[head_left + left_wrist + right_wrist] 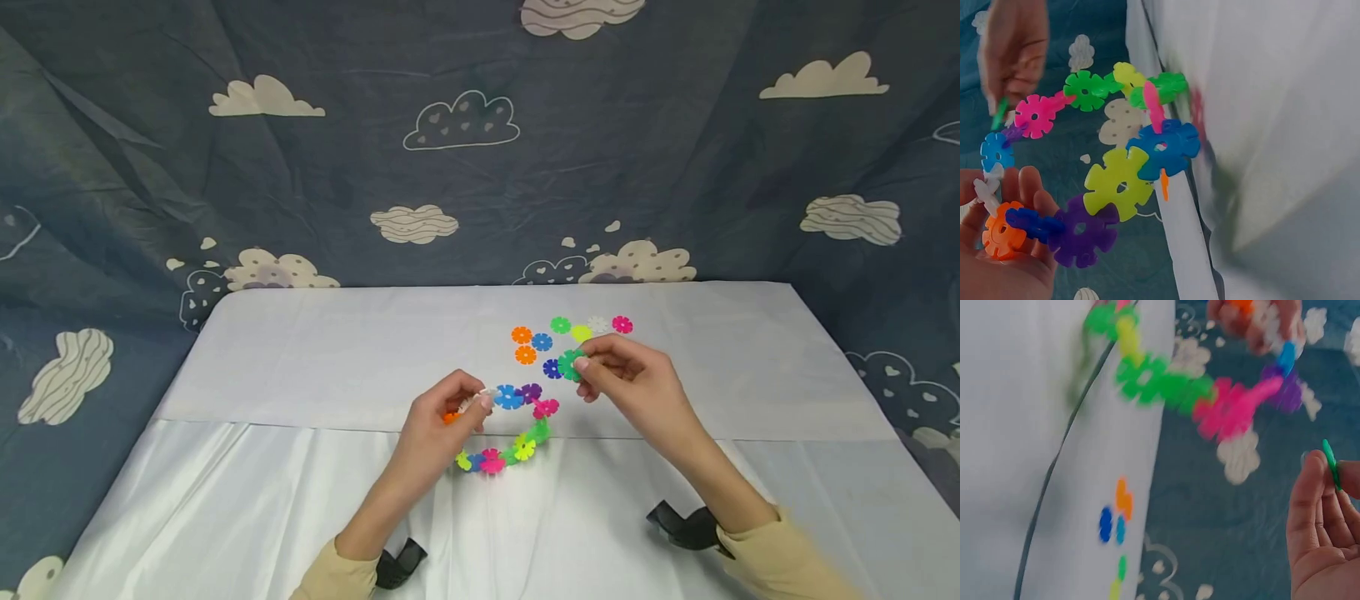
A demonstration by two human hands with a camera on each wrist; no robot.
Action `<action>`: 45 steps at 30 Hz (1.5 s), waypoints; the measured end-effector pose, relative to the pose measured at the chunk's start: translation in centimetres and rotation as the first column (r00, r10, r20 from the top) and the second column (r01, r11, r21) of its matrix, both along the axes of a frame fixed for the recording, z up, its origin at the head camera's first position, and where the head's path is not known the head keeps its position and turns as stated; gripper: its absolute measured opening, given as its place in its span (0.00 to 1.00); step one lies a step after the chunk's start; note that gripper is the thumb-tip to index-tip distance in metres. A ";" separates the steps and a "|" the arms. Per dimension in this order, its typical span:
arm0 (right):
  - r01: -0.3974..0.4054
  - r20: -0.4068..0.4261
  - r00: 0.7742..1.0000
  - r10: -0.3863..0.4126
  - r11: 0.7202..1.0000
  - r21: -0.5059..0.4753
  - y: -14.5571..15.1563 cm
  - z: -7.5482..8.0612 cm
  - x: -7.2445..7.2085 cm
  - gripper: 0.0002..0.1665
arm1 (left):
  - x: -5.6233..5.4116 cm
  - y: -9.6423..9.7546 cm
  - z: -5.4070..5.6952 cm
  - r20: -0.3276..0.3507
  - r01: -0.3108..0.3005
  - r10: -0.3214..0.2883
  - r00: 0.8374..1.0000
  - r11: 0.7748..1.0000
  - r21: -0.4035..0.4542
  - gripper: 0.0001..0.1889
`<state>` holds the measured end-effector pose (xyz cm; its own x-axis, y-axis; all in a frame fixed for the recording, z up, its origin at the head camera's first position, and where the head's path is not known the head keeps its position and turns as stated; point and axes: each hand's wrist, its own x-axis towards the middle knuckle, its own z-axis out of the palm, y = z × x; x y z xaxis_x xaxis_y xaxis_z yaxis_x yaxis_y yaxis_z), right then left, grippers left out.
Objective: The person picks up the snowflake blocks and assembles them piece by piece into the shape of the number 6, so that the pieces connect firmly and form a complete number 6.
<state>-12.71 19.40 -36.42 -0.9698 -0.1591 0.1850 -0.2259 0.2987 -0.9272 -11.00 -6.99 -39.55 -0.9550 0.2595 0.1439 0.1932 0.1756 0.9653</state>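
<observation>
A chain of interlocked plastic flower discs (492, 461) loops below my left hand (442, 421), in blue, purple, pink, green, yellow, white and orange. Thumb and fingers of that hand pinch white discs (987, 190) of the chain; an orange disc (1004, 230) lies against the palm in the left wrist view. My right hand (633, 379) pinches a single green flower disc (570, 364) between thumb and fingertips, held edge-on in the right wrist view (1331, 464). This disc is apart from the chain, to the right of its blue disc (508, 397) and purple disc (529, 392).
Loose flower discs lie on the white-covered table (300, 358) beyond the hands: two orange discs (522, 335), a light blue disc (542, 342), a dark blue disc (552, 368), a pink disc (622, 324) and others. A dark cloud-print cloth (465, 183) hangs behind.
</observation>
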 end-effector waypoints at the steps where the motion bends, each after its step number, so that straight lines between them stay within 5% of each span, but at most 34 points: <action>1: -0.017 0.004 1.000 0.017 1.000 -0.011 -0.4 0.2 0.3 0.12 | 0.0 0.0 0.0 -0.017 -0.003 0.003 1.000 1.000 -0.015 0.04; 4: -0.073 0.031 0.997 0.073 0.997 -0.019 -1.6 0.6 1.1 0.13 | 0.1 0.1 -0.2 -0.085 -0.007 0.003 0.996 0.999 -0.045 0.03; 10: -0.149 0.089 0.985 0.150 0.989 -0.018 -3.8 0.8 2.0 0.14 | 0.4 0.4 0.5 -0.109 0.027 -0.028 0.994 1.000 -0.016 0.04; 13: -0.158 0.092 0.983 0.158 0.987 -0.010 -4.4 0.7 2.1 0.14 | 0.1 0.4 -0.5 -0.148 0.039 -0.041 0.988 0.999 -0.019 0.05; 23: -0.153 0.105 0.984 0.147 0.987 0.050 -5.1 1.0 2.0 0.12 | 0.1 0.8 -1.0 -0.335 0.040 -0.045 0.941 0.999 -0.023 0.02; 33: -0.194 0.133 0.975 0.179 0.975 0.111 -6.0 1.9 2.0 0.11 | 0.2 1.0 -1.3 -0.376 0.000 -0.005 0.927 1.000 -0.015 0.07; 38: -0.196 0.133 0.974 0.182 0.975 0.104 -6.1 1.9 1.6 0.13 | 0.1 1.1 -1.1 -0.339 0.002 -0.002 0.941 1.000 0.001 0.06; 45: -0.177 0.143 0.974 0.176 0.984 -0.004 -5.4 1.0 1.1 0.17 | -0.1 0.4 -0.4 -0.130 0.029 -0.024 0.991 0.999 0.036 0.04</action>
<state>-11.57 14.03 -35.39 -0.9426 -0.3309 0.0446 -0.1412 0.2740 -0.9513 -11.08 -6.61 -39.94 -0.9206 0.2764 0.2760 0.3211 0.1329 0.9377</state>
